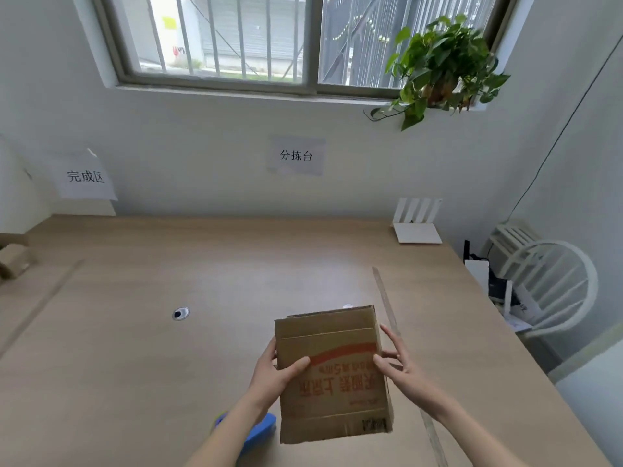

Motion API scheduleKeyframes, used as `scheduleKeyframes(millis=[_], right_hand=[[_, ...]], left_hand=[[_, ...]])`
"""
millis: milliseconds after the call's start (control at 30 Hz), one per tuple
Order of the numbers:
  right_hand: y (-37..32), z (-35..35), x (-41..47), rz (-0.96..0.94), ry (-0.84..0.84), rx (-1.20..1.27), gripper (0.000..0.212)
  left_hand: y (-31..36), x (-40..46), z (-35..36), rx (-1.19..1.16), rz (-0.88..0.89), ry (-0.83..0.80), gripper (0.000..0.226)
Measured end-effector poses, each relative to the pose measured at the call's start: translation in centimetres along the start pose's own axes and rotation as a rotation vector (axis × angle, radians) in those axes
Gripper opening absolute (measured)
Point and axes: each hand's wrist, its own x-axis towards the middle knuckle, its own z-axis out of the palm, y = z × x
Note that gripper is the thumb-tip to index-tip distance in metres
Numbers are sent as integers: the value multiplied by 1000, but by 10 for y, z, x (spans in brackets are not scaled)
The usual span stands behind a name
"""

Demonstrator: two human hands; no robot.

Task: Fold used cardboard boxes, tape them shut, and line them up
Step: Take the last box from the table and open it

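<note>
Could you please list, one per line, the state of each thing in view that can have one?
cardboard box: flattened, unfolded, held up above the table, print upside down.
left hand: grips the box's left edge, thumb on its front.
right hand: holds the box's right edge, fingers mostly straight.
blue tape dispenser: lying on the table, untouched, partly hidden by the left forearm.
window: cannot tell whether open or closed; bars outside.

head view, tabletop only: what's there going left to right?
Brown cardboard pieces at the left edge → round cable hole in the table → blue object under the left forearm → cardboard box, held by left hand and right hand → white folded stand at the far right.
</note>
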Motion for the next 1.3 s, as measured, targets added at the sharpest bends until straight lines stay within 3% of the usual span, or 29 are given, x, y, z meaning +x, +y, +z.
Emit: scheduleKeyframes(millis=[167, 367, 567, 900, 1067, 1167, 1300], right_hand=[[49, 5, -4, 16, -91, 4, 82], [79, 16, -6, 8, -67, 14, 99], [102, 25, -23, 60, -84, -68, 78], [93, 16, -16, -42, -6, -243, 77], [102, 22, -17, -95, -69, -421, 48], [108, 25, -22, -68, -95, -454, 35], [113, 26, -27, -53, -45, -384, 43]], left_hand=[[-43, -4, 5, 86, 10, -26, 74], [-57, -7, 15, 363, 122, -14, 100], [-95, -18, 27, 651, 174, -36, 100], [-112, -17, 17, 946, 274, -116, 97], [-117, -16, 13, 1101, 273, -157, 102], [-119, -16, 14, 1138, 266, -140, 101], [-117, -19, 17, 1063, 282, -128, 80]])
